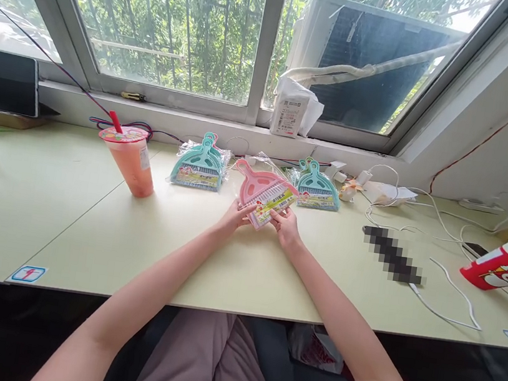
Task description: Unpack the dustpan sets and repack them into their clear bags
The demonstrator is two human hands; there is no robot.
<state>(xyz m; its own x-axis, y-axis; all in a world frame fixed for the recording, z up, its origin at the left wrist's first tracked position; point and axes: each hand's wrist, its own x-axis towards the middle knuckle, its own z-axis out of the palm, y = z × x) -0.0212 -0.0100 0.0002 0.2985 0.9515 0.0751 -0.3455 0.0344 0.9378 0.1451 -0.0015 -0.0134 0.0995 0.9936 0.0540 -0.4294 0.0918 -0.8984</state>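
A pink mini dustpan and brush set (261, 185) in clear wrap, with a yellow-green label, is held up tilted over the table. My left hand (235, 214) is closed on its lower left edge. On the lower right edge, by the label, my right hand (285, 225) grips it too. Behind it to the left lies a teal dustpan and brush set (200, 167) in plastic. Another teal dustpan and brush set (314, 189) lies just behind on the right, also in plastic.
On the pale green table (86, 242), a plastic cup of orange drink (130, 163) stands left. To the right are a blurred-out dark object (391, 255), white cables (453, 321) and a red cup (503, 266). A tablet (2, 81) stands far left; a tissue pack (290, 110) sits on the sill.
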